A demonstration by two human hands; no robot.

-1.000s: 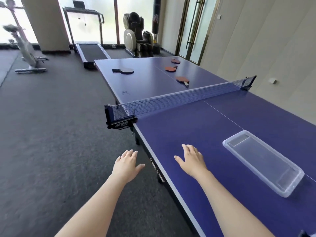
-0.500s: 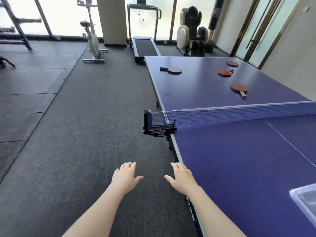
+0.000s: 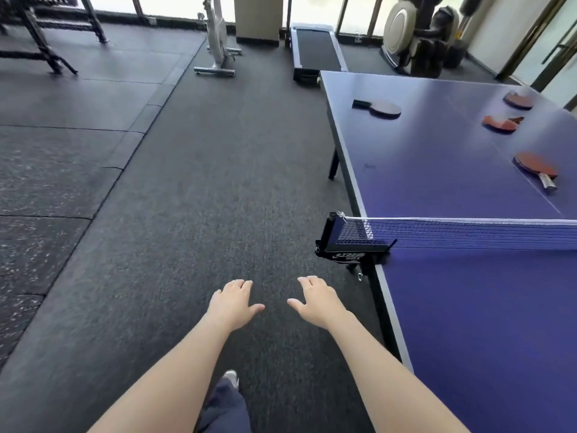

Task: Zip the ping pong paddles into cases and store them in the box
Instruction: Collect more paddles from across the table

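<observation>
Holding nothing: both hands over the floor, four paddles on the far half

Counts: four paddles, two hands, one table (image 3: 437,170), one net (image 3: 468,234). All four paddles lie flat on the table's far half, beyond the net: one dark paddle (image 3: 379,107) near the left edge, and three red ones toward the right, namely the far red paddle (image 3: 519,100), the middle red paddle (image 3: 499,122) and the near red paddle (image 3: 535,165).

Left hand (image 3: 232,304) and right hand (image 3: 318,300) are held palm down side by side over the dark floor (image 3: 156,214), left of the table's edge and just nearer than the net clamp (image 3: 343,242). On each hand the fingers lie loosely together with the thumb out to the side, gripping nothing. One shoe (image 3: 231,378) shows between the forearms.

Versus earlier: the view has swung left. A second ago the right hand was above the near half of the table; now it is off the table. The clear box seen then on the near half is out of frame. The paddles keep the same layout.

Pointing: the dark paddle's handle points left, long axis across the table. The near red paddle's handle points near-right toward the net, axis diagonal. The middle red paddle's handle points right. The far red paddle's handle: cannot tell.

Far end: treadmill (image 3: 315,50), exercise bike (image 3: 217,42), massage chair (image 3: 415,35).
</observation>
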